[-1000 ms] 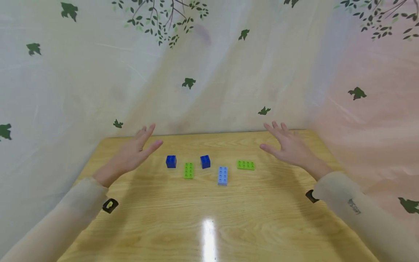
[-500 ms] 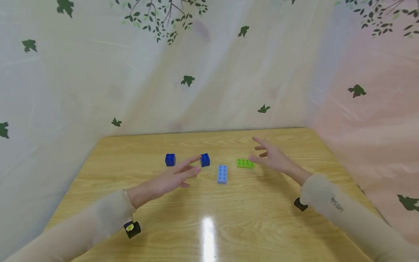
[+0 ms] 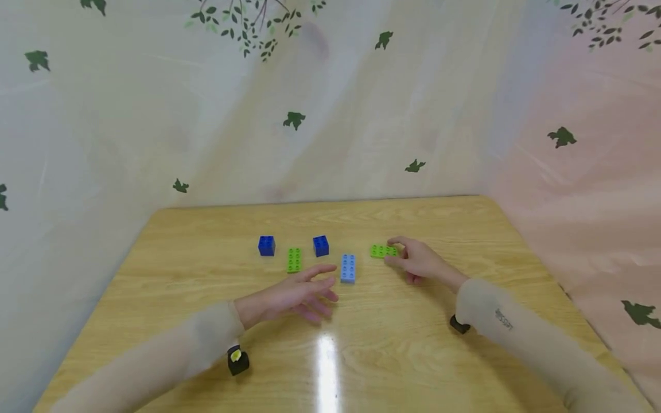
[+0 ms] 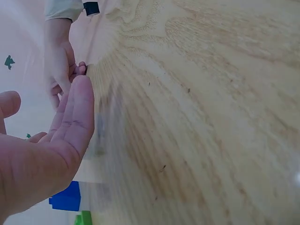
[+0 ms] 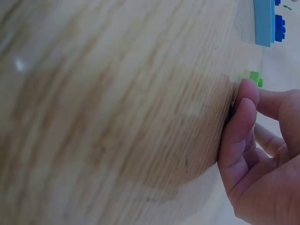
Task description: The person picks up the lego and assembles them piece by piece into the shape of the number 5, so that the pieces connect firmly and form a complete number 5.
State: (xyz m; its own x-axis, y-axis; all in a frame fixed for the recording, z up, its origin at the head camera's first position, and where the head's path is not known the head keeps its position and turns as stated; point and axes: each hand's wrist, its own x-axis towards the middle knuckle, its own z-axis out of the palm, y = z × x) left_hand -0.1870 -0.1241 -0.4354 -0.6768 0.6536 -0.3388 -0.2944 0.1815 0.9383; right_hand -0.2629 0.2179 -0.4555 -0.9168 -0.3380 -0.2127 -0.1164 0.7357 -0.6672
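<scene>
Green and studded, the rightmost brick [image 3: 379, 251] lies on the wooden surface [image 3: 382, 350], its right end pinched between the thumb and forefinger of my right hand [image 3: 420, 261], its left end sticking out past my fingertips. Loosely spread and holding nothing, my left hand [image 3: 295, 297] hangs over the surface, a fingertip just beside the light blue brick [image 3: 348, 269]. Beyond that hand lies another green brick [image 3: 294, 259], with one dark blue block [image 3: 267, 246] to its left and a second dark blue block [image 3: 321, 246] to its right.
</scene>
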